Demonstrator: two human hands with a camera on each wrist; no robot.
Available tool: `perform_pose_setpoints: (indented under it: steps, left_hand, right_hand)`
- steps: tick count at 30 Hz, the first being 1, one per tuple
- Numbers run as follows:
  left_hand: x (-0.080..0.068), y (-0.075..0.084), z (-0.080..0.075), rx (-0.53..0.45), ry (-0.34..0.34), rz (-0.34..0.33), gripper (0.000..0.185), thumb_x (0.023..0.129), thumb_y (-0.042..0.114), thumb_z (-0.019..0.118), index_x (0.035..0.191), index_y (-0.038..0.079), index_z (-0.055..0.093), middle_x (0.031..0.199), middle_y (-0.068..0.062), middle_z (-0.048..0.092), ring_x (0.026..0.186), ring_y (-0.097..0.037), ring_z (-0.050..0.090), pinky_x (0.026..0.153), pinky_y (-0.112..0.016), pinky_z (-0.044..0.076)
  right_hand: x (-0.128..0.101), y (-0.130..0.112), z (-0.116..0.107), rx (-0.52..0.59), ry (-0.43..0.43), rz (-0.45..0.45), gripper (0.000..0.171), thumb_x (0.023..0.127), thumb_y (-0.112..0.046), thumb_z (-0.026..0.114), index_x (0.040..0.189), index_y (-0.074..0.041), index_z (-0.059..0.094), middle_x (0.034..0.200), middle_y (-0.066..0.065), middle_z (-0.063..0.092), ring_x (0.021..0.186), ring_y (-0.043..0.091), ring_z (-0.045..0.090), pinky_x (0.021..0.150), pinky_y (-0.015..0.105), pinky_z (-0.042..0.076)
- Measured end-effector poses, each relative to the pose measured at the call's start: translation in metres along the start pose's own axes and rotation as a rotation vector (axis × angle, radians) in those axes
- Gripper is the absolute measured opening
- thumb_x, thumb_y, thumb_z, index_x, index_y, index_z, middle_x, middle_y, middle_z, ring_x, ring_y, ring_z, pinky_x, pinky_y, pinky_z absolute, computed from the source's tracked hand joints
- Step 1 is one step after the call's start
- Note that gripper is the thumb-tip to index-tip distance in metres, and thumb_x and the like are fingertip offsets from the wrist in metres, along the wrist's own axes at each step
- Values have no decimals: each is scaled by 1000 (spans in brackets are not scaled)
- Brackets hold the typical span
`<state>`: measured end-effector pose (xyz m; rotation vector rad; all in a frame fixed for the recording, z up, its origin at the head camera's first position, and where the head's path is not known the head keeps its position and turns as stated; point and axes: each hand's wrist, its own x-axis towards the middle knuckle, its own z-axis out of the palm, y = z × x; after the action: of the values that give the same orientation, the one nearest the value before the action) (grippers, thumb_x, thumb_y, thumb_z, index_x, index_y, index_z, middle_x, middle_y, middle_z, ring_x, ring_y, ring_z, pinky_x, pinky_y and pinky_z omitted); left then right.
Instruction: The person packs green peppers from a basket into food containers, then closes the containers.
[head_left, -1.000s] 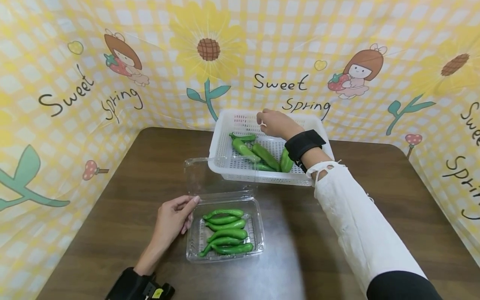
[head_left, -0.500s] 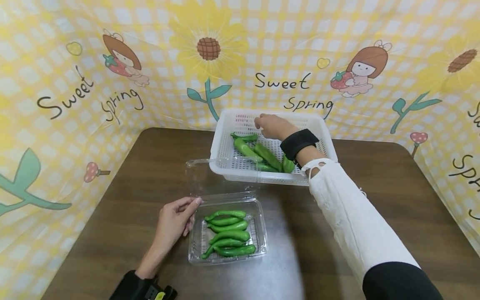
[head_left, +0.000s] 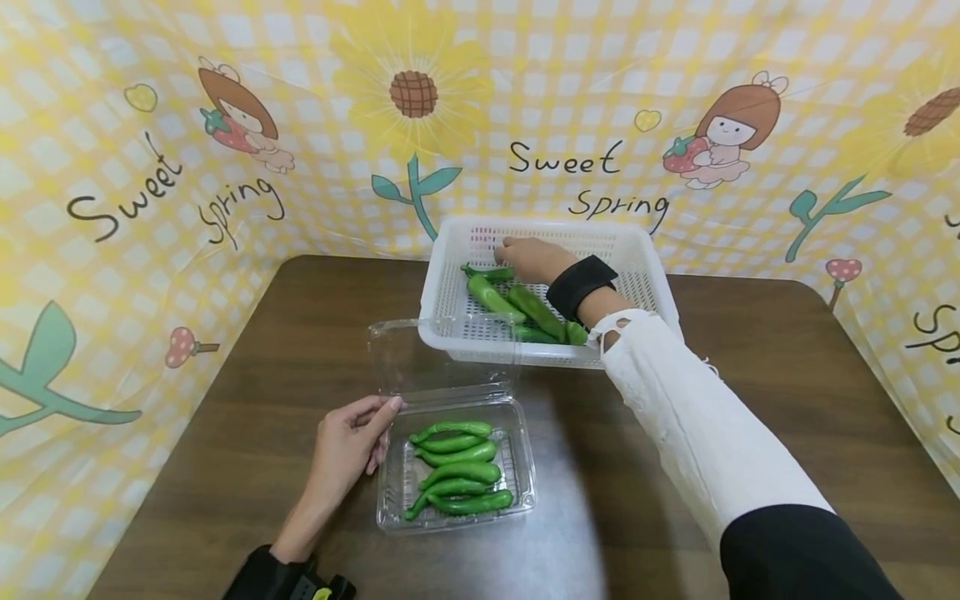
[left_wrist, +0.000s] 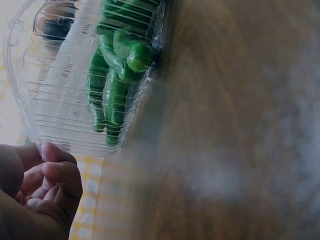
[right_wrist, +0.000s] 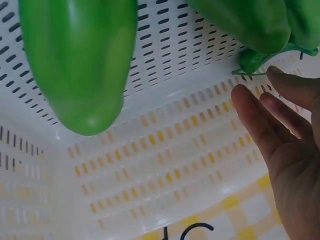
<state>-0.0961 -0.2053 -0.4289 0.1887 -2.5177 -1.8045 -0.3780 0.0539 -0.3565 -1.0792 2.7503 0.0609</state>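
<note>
My left hand (head_left: 345, 442) pinches the upper left corner of an open clear plastic box (head_left: 529, 457), thumb on top in the left wrist view (left_wrist: 45, 180). Several slim green chili peppers (head_left: 459, 473) lie side by side in the box, and its clear lid (head_left: 442, 358) stands raised at the back. Over the far part of a white slotted basket (head_left: 525, 354), my right hand (head_left: 534, 260) reaches down with thumb and fingers apart. Its fingertips are close to a small curved chili pepper (right_wrist: 252, 61). Larger green peppers (head_left: 536, 312) lie on the basket floor.
The basket stands at the back of a brown wooden table (head_left: 322, 333), against a yellow checked cloth (head_left: 315, 125) hung behind and at the sides. The raised lid overlaps the basket's front left corner in the head view.
My right hand has come down and slightly left inside the basket, toward the small chili pepper. The left hand keeps its grip on the box corner.
</note>
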Motion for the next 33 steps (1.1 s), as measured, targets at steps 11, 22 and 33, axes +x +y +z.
perform_pose_setpoints:
  steps: [11, 22, 33]
  left_hand:
    - [1, 1, 0, -8, 4, 0, 27, 95, 39, 66, 103, 15, 74, 57, -7, 56, 37, -16, 47, 35, -31, 43]
    - [0, 0, 0, 1, 3, 3, 26, 95, 39, 66, 103, 17, 75, 57, -8, 56, 38, -21, 49, 35, -32, 43]
    - [1, 0, 1, -7, 3, 1, 27, 95, 41, 66, 102, 16, 74, 58, -8, 57, 38, -18, 48, 35, -32, 44]
  right_hand:
    - [12, -5, 8, -17, -35, 10, 31, 99, -3, 54, 129, -11, 60, 127, 10, 59, 112, 27, 59, 99, 39, 48]
    - [15, -13, 18, -96, -30, 23, 20, 98, -2, 54, 117, -4, 59, 118, 16, 62, 105, 29, 60, 95, 40, 49]
    - [15, -4, 25, -55, -78, 63, 20, 101, -2, 49, 117, -6, 58, 110, 13, 64, 97, 26, 58, 89, 39, 48]
